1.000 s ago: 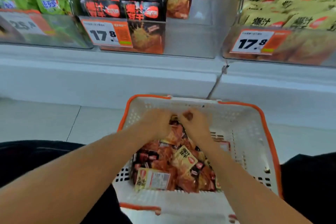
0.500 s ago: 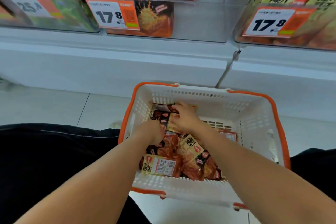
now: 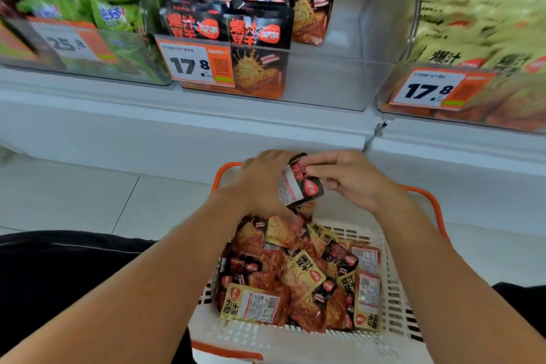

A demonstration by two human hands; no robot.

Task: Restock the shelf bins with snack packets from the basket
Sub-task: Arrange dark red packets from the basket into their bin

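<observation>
Closest in, the white basket point(image 3: 393, 316) with its orange rim sits on the pale tiled floor point(image 3: 71, 195) between the person's dark-clothed knees, its near wall showing bare plastic below a loose heap of snack packets point(image 3: 298, 275), orange, yellow and black, piled towards the left and middle. Along the right wall some open lattice is visible beside the heap. Above the far edge of the basket, both hands meet around a small stack of black packets point(image 3: 301, 183): the left hand point(image 3: 260, 183) curls its fingers round the stack from the left, and the right hand point(image 3: 354, 177) pinches the stack's right side with thumb and fingertips. The stack is lifted clear of the heap, just in front of the white shelf ledge point(image 3: 177, 127). Past the ledge stand clear bins: the middle bin point(image 3: 325, 83) holds matching black packets on its left half, with bare room on its right; a green-packet bin point(image 3: 88, 47) sits to the left and a yellow-packet bin point(image 3: 472, 91) to the right, both blurred.
</observation>
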